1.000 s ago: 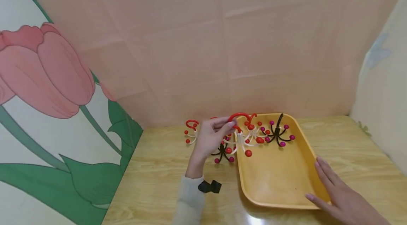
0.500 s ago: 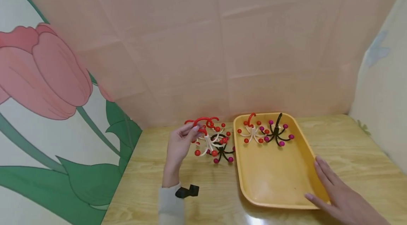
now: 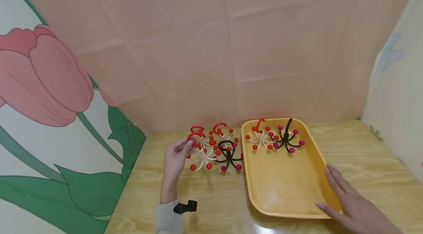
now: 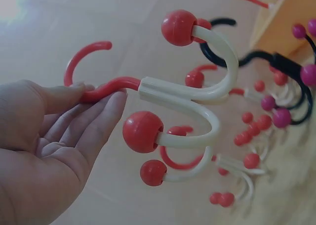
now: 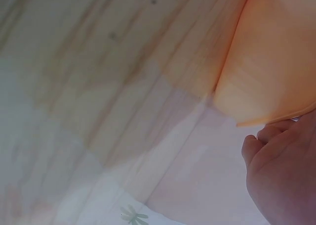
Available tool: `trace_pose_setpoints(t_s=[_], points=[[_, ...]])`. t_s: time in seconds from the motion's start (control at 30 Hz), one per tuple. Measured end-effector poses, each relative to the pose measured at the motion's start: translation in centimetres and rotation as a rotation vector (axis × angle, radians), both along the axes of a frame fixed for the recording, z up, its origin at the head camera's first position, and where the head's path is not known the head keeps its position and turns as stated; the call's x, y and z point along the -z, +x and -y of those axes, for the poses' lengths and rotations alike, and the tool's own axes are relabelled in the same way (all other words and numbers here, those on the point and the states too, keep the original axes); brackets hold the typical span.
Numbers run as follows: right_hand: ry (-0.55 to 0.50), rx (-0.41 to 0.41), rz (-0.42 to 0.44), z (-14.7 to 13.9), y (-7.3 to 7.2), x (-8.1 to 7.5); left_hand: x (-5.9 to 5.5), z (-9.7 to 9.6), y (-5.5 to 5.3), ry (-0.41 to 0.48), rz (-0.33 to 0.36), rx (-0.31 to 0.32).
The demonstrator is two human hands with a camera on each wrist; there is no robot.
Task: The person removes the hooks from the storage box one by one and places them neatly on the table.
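My left hand (image 3: 175, 158) pinches the red curved top of a multi-arm hanging hook (image 4: 173, 94) between thumb and fingers. Its white arms curl upward and end in red balls; in the left wrist view it lies sideways. In the head view it hangs over the left part of the table, in front of other hooks. Just right of it is a black hanging hook (image 3: 228, 157) with magenta balls. My right hand (image 3: 353, 197) rests with straight fingers along the right edge of a yellow tray (image 3: 287, 182), near its front corner.
Inside the tray's far end stand a white-and-red hanging hook (image 3: 262, 137) and a black one (image 3: 286, 136), side by side. Two more red-topped hooks stand behind the held one, partly covered by it. A peach cloth (image 3: 185, 50) rises behind the wooden table (image 3: 211, 201).
My left hand has carried the white-and-red hook leftward from over the tray's left rim and then lower, towards the table. The right hand has kept its place on the tray.
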State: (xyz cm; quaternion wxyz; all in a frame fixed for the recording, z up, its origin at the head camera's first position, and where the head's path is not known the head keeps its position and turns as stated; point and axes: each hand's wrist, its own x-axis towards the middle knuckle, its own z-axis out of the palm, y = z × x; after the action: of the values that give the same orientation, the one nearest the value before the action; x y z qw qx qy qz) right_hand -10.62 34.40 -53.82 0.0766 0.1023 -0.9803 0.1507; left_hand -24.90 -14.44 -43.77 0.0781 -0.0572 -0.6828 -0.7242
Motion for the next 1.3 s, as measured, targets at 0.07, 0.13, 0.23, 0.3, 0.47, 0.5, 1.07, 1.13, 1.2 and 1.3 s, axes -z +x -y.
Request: trace_pose_setpoints(t_s=[0.07,0.13,0.23,0.3,0.47,0.5,1.07,1.13,1.2,1.3], points=[[0.006,0.009,0.001,0.0,0.0,0.0,0.6,0.3,-0.1,-0.009,0.015,-0.020],[0.014,0.005,0.006,0.1,0.0,0.0,1.2,0.6,-0.3,-0.021,0.030,-0.038],[0.018,0.014,0.023,0.1,0.1,0.1,2.2,1.0,-0.6,-0.021,0.049,-0.060],[0.018,0.008,0.028,0.2,0.0,0.1,2.9,1.1,-0.9,-0.013,0.057,-0.071],[0.020,0.007,0.030,0.1,0.0,0.0,4.3,1.3,-1.5,0.028,0.078,-0.094],[0.021,0.007,0.030,0.1,-0.1,0.0,4.6,1.3,-1.6,0.033,0.077,-0.096],[0.000,0.008,0.029,0.2,0.0,-0.1,7.6,1.2,-2.6,0.045,0.142,-0.056],[-0.004,0.007,0.035,0.2,-0.1,-0.1,7.8,1.2,-2.7,0.036,0.143,-0.061],[-0.007,0.003,0.036,0.2,-0.1,-0.1,8.1,1.2,-2.7,0.032,0.137,-0.066],[-0.009,0.001,0.034,0.2,-0.1,-0.1,8.3,1.3,-2.8,0.034,0.127,-0.071]])
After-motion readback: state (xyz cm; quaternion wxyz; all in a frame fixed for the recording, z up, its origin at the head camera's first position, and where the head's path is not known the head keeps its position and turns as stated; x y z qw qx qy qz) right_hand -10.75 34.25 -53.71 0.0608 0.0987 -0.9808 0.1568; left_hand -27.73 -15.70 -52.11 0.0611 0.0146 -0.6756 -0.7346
